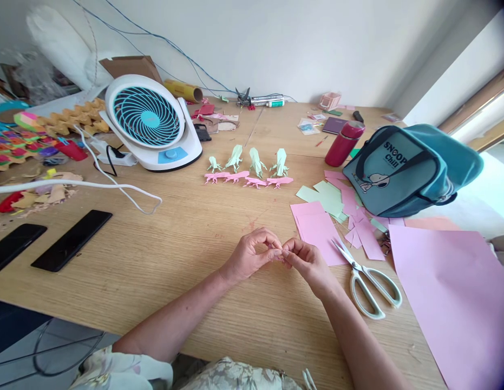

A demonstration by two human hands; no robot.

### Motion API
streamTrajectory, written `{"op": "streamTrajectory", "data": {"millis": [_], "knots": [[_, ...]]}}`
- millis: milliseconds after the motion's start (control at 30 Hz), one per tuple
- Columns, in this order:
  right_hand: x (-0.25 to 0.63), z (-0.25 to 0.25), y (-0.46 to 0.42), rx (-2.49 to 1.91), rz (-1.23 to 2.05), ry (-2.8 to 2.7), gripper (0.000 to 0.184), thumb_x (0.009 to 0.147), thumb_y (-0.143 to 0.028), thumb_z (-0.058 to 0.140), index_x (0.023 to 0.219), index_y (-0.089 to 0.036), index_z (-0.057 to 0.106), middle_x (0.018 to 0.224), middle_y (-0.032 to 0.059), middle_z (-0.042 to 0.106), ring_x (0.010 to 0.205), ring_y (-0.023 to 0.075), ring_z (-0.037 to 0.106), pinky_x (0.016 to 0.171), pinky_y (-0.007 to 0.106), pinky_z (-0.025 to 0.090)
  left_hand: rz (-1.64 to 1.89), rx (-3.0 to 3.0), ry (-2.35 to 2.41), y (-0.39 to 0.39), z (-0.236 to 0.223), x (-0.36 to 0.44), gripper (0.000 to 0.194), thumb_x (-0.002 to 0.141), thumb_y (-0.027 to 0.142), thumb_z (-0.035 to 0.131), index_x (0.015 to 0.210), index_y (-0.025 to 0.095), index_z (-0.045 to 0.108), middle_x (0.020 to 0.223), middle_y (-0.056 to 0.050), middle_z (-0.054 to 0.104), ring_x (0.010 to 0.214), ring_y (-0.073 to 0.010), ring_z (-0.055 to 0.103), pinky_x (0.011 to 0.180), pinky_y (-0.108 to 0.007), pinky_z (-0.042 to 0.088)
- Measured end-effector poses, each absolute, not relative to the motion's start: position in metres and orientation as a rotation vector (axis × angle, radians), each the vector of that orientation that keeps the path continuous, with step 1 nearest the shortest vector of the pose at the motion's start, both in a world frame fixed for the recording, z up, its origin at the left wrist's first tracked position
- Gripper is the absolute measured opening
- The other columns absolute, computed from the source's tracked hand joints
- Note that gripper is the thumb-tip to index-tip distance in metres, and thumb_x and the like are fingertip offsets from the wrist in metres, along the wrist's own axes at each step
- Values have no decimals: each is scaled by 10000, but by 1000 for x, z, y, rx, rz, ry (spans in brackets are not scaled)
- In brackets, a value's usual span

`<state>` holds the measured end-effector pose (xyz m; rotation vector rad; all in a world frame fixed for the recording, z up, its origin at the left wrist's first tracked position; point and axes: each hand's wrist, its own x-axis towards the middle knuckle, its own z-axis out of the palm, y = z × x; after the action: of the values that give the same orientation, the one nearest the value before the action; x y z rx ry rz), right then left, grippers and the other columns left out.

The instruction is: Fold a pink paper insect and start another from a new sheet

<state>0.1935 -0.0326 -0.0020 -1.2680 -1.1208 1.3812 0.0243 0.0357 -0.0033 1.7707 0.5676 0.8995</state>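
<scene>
Over the table's front middle, my left hand (255, 252) and my right hand (306, 262) meet fingertip to fingertip. Both are closed in a pinch, and whatever sits between them is too small and covered to name. Just right of my right hand lies a stack of pink paper sheets (314, 222). Scissors (367, 279) with pale handles rest with their blade tips on that paper, blades slightly apart. Farther back stand several folded green paper figures (255, 161), with a row of folded pink paper figures (255, 182) in front of them.
Green paper pieces (327, 196), pink offcuts (365, 233) and a large pink sheet (450, 292) cover the right side. Behind them stand a teal bag (393, 173) and red flask (344, 143). At left are a fan (148, 119), a white cable (130, 187) and a black phone (73, 238).
</scene>
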Motion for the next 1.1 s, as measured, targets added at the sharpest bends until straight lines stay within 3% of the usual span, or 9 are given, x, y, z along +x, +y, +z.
{"op": "streamTrajectory", "data": {"millis": [367, 600, 1100], "knots": [[194, -5, -32, -1325, 1358, -1074, 340, 761, -507, 724, 746, -181, 630, 610, -12, 545, 571, 120, 411, 518, 253, 271, 1009, 1888, 642, 35, 2, 24, 116, 839, 243, 709, 742, 181, 715, 742, -22, 678, 743, -145, 627, 822, -301, 466], [193, -5, -31, -1319, 1367, -1004, 358, 755, -531, 721, 722, -182, 650, 623, 1, 555, 587, 129, 439, 554, 265, 313, 1079, 2036, 655, 36, 1, 24, 93, 839, 255, 708, 760, 205, 712, 747, -13, 689, 742, -152, 619, 1052, -421, 365], [194, -5, -31, -1334, 1325, -1026, 341, 763, -515, 716, 718, -186, 637, 599, -16, 521, 569, 124, 413, 532, 261, 294, 1073, 2309, 689, 34, -3, 22, 114, 908, 240, 608, 805, 203, 641, 783, -10, 668, 808, -167, 588, 938, -365, 402]]}}
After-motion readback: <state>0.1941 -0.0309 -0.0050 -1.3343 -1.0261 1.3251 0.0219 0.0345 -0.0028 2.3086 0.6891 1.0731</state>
